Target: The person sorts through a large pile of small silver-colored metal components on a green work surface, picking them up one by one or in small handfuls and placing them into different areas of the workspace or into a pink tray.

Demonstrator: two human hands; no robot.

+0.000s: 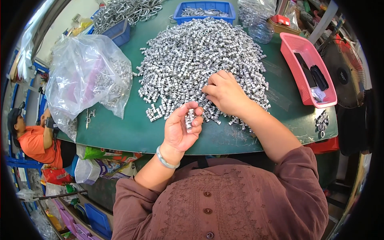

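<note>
A broad heap of small silvery metal fittings (pixel 192 56) covers the middle of the green table. My left hand (pixel 179 134), palm up in front of the heap, has its fingers curled round a few of these metal fittings (pixel 190 119). A metal bangle (pixel 166 159) circles that wrist. At the heap's near right side, my right hand (pixel 227 94) reaches in with bent fingers drawn together. Its fingertips touch the fittings there, and what lies between them is hidden.
On the left stands a clear plastic bag (pixel 86 68) with more metal parts. Blue trays (pixel 205 9) of metal pieces sit at the back, and a pink basket (pixel 296 68) is at the right. A fan (pixel 343 75) stands beyond it. Someone in orange (pixel 42 146) is at far left.
</note>
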